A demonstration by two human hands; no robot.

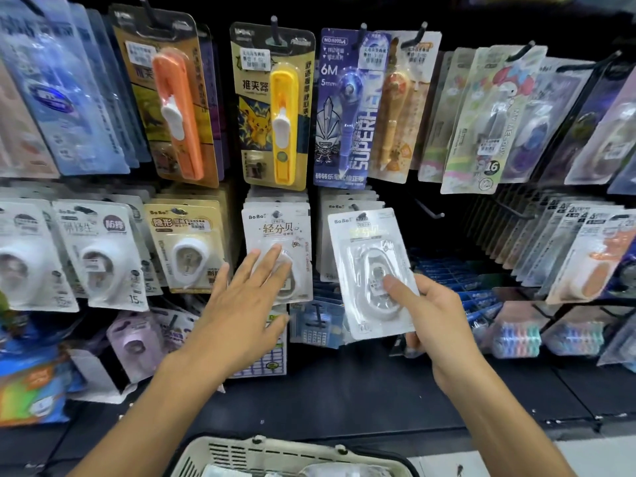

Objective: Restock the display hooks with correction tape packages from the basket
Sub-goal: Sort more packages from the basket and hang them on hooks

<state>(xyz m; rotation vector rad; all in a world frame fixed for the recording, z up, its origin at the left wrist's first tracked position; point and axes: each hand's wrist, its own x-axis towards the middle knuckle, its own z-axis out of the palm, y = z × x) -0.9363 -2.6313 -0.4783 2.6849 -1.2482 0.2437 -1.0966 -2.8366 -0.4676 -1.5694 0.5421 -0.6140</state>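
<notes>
correction tape package (pixel 373 273) is sitting right of centre in the frame, pinched in the right hand (pixel 428 316), thumb lying across the clear blister and the other fingers curling round behind the card. it's being held upright but tilting a little, long axis running top to bottom with the top leaning toward the upper left. its hang hole at the top edge is looking like it's sitting at or just over the tip of the hook (pixel 354 206) carrying the matching stack (pixel 347 235) behind it, though i can't tell if it's actually threading on yet. so the thing everything's turning on, i'd guess, is that hole lining up with the hook tip, which is lying up and away from the thumb, at the far end of the card from the grip. the left hand (pixel 247 301) is spreading open, fingers straight, fingertips resting on the front package of the neighbouring stack (pixel 277 256) just left of it, gripping nothing. the right hand is clearly the nearer one for the hanging. the basket (pixel 237 452) is poking in at the bottom centre, with what's looking like more packs inside.
</notes>
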